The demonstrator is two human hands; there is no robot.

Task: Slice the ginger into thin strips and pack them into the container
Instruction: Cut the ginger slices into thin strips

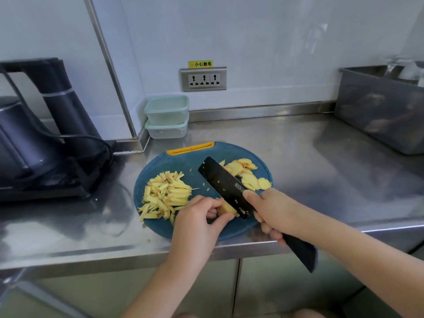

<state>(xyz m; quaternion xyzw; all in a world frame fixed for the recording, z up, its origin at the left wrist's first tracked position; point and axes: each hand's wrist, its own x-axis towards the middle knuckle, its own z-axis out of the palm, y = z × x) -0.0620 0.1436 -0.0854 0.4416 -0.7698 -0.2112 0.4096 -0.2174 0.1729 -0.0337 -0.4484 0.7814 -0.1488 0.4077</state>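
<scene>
A round blue cutting board (183, 160) lies at the counter's front edge. On its left is a pile of yellow ginger strips (164, 195); at its back right lie flat ginger slices (246, 175). My left hand (199, 216) pinches a small stack of ginger slices (226, 208) near the board's front. My right hand (273, 211) grips the handle of a black cleaver (226, 185), forefinger laid along the blade, which rests against the right side of the held stack. Two stacked clear containers (167, 117) with pale green lids stand against the back wall.
A dark appliance (46, 138) with a cable fills the counter's left side. A grey tub (385, 111) stands at the back right. A wall socket (203, 79) sits above the containers. Bare steel counter (321, 161) stretches to the right of the board.
</scene>
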